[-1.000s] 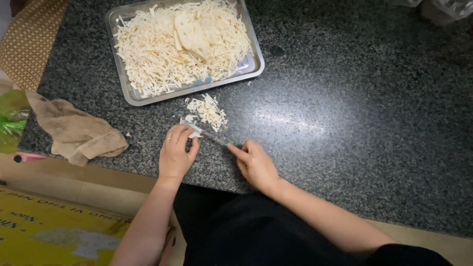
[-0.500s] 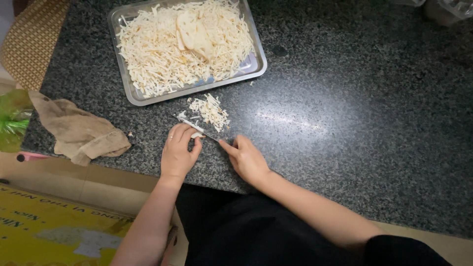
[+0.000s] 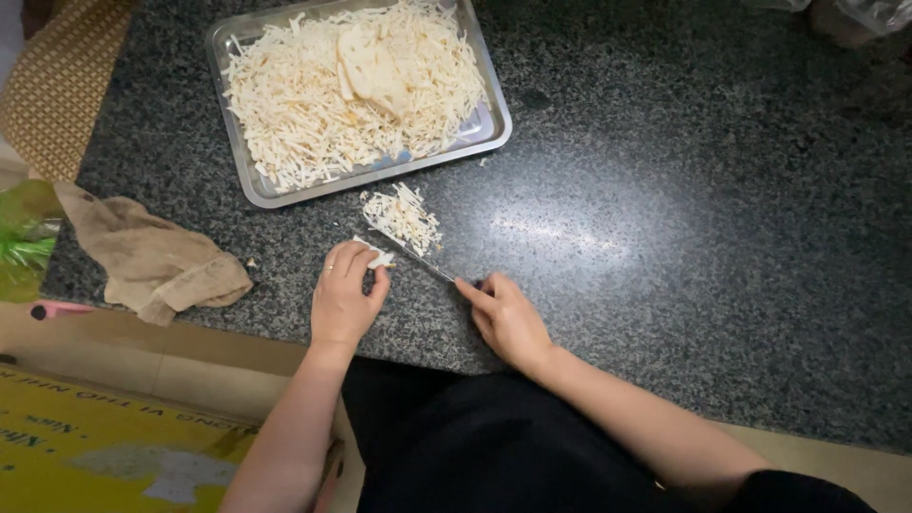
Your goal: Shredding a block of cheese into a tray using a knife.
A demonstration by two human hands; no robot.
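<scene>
My left hand point(image 3: 344, 294) presses a small white slice point(image 3: 378, 255) of food down on the dark granite counter point(image 3: 665, 190). My right hand point(image 3: 506, 318) grips the handle of a knife point(image 3: 418, 255), whose thin blade lies low across the counter toward the slice. Just beyond the blade sits a small pile of cut white strips point(image 3: 407, 215). Farther back, a metal tray point(image 3: 501, 112) holds a large heap of the same strips point(image 3: 313, 104) with a few uncut slices point(image 3: 372, 65) on top.
A crumpled beige cloth point(image 3: 152, 261) lies on the counter at the left. A woven mat point(image 3: 57, 81) is at the far left, a green plastic item point(image 3: 21, 242) below it. A yellow cardboard box point(image 3: 85, 442) sits on the floor by the counter's edge.
The view has shifted a little. My right hand and the knife have drawn slightly right, and the blade now lies lower beside the slice under my left fingers.
</scene>
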